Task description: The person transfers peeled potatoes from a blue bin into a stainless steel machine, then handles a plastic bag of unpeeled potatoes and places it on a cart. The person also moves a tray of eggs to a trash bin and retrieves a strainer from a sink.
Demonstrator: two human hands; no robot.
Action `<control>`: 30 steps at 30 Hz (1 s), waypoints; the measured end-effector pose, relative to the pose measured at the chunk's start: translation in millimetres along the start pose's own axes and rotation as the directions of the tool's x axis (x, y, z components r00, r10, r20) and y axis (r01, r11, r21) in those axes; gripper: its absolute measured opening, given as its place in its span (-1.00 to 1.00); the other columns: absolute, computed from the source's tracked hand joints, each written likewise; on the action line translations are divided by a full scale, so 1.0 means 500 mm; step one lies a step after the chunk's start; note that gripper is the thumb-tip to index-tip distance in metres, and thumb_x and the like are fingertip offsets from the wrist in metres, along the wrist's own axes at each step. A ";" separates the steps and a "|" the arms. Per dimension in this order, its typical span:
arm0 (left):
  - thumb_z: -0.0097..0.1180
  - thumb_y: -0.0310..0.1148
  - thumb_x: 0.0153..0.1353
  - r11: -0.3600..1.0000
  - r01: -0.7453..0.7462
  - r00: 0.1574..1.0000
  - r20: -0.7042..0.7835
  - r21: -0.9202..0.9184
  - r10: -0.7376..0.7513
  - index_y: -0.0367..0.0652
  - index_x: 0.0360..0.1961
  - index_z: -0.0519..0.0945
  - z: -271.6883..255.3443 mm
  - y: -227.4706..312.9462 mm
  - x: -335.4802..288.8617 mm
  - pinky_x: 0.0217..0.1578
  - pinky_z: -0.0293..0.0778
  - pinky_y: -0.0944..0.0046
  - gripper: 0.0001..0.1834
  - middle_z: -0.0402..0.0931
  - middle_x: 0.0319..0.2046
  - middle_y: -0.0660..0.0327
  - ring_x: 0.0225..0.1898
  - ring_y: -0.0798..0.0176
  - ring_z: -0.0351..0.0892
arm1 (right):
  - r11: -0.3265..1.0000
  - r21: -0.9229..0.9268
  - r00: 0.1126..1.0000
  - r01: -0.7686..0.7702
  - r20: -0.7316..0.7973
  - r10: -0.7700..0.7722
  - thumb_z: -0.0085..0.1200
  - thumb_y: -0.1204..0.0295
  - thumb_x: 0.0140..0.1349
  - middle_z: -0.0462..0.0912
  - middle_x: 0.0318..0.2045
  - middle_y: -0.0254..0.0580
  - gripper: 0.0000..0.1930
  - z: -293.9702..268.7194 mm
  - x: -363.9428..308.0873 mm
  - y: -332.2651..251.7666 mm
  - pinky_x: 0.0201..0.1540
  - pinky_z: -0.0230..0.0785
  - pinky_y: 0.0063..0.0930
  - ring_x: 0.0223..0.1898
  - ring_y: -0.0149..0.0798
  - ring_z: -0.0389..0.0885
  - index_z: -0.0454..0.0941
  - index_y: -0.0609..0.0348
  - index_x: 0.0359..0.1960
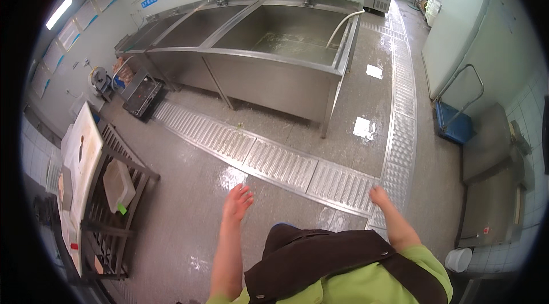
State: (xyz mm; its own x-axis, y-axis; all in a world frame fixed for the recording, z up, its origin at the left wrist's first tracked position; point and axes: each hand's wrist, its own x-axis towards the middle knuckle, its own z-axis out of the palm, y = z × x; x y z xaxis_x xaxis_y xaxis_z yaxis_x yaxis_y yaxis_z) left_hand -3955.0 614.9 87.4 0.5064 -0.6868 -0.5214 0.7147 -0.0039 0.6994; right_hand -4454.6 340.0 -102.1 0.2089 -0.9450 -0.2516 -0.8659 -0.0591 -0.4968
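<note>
My left hand (pixel 238 203) is held out over the wet floor with its fingers apart and nothing in it. Farther right, my right hand (pixel 377 195) hangs above the metal drain grating (pixel 343 184); its fingers are mostly hidden, and no object shows in it. Neither hand touches anything. Ahead stands a long stainless steel sink (pixel 269 78) with several basins. The large right basin holds some water, and a white hose (pixel 345 22) hangs over its edge. I wear a dark apron (pixel 326 255) over a green top.
At left stands a slatted table (pixel 86 150) with a white board top and a pale tub (pixel 118 185) below. A black cart (pixel 143 94) is beside the sink's left end. On the right are a blue trolley (pixel 454 124) and a white bucket (pixel 458 259). Wet patches shine on the floor.
</note>
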 end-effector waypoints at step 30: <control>-0.08 -0.21 0.29 0.936 0.261 0.965 -0.061 0.236 -0.254 -0.20 0.02 0.33 0.773 0.569 1.627 -0.19 0.48 0.18 -0.63 0.42 -0.12 0.08 -0.18 0.11 0.48 | 0.980 0.055 0.533 -0.193 0.844 0.057 -0.32 -0.05 0.29 0.41 0.11 -0.20 -0.43 0.294 1.584 -1.066 -0.02 0.38 -0.22 -0.09 -0.11 0.51 0.20 -0.05 0.24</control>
State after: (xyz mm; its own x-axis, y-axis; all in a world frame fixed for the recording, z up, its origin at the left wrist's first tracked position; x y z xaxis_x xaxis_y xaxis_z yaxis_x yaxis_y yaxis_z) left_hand -3526.1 -226.1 51.3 0.3370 -0.6176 -0.7106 0.6873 -0.3545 0.6340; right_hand -3760.9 -329.9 -158.7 0.4453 -0.2354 -0.8639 -0.8635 0.1422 -0.4839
